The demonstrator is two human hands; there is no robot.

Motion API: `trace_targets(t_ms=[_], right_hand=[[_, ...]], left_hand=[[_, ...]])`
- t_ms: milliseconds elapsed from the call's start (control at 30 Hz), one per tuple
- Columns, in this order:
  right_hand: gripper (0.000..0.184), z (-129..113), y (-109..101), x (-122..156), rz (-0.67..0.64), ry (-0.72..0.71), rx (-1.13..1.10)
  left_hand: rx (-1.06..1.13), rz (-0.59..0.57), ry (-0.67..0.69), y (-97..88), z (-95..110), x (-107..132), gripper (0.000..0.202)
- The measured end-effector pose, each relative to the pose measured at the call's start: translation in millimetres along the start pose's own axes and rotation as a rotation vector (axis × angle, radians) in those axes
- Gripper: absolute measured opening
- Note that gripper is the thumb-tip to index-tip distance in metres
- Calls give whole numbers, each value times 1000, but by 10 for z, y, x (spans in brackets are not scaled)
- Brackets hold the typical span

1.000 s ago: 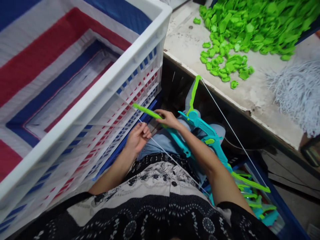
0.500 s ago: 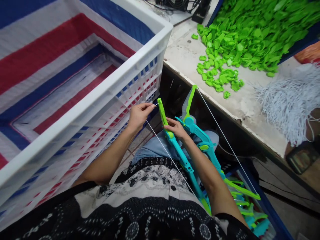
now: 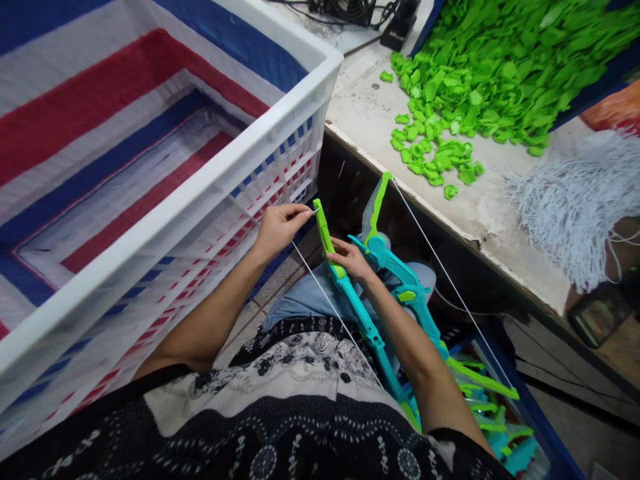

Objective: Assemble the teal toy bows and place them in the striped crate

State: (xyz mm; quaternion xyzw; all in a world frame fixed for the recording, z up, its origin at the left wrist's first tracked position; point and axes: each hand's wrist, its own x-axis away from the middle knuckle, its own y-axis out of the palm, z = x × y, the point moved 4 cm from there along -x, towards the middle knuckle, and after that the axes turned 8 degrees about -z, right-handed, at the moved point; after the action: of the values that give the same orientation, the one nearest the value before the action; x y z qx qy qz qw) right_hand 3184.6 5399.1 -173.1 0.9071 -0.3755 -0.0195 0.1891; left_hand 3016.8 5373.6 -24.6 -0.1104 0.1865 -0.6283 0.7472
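A teal and green toy bow (image 3: 357, 312) slants across my lap, its green tip pointing away from me. My right hand (image 3: 351, 259) is closed around its green limb just below the tip. Pinched in the fingertips of my left hand (image 3: 281, 230) is the end of a white string (image 3: 320, 283), right at the limb's tip. From there the string runs down toward my body. A second toy bow (image 3: 400, 267), strung with a taut white string, rests on my right knee beside my right forearm.
To the left stands a large white plastic crate (image 3: 300, 100) lined with striped cloth. The worktable (image 3: 360, 113) bears a heap of small green plastic pieces (image 3: 450, 120) and a bundle of white strings (image 3: 575, 200). A blue crate (image 3: 545, 413) with more bows sits low at right.
My left hand has brought the string end slightly closer to the limb's tip, where it now overlaps the tip. My right hand keeps its grip. The view has shifted a little.
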Motion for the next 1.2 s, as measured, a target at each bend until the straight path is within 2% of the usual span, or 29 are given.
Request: trace_targets(t_ms=[233, 500, 700, 867, 933, 1000, 1067, 1200], right_hand=[[60, 0, 3, 12, 7, -13, 1], [64, 13, -2, 4, -6, -11, 11], [65, 0, 26, 15, 18, -19, -17], [64, 11, 80, 17, 1, -46, 3], [65, 25, 96, 26, -20, -60, 39], [63, -11, 112, 44, -35, -94, 141], [55, -150, 126, 61, 3, -177, 363], [37, -740, 185, 15, 208, -484, 821]], left_hand=[[-49, -34, 43, -28, 5, -86, 23], [-133, -54, 99, -32, 92, -105, 15], [-169, -55, 117, 17, 48, -135, 15], [-18, -127, 104, 146, -53, -98, 44], [-31, -134, 99, 171, -85, -88, 48], [-90, -108, 90, 165, -102, -88, 40], [-160, -68, 87, 142, -100, -94, 31], [-231, -30, 104, 122, -64, -94, 25]])
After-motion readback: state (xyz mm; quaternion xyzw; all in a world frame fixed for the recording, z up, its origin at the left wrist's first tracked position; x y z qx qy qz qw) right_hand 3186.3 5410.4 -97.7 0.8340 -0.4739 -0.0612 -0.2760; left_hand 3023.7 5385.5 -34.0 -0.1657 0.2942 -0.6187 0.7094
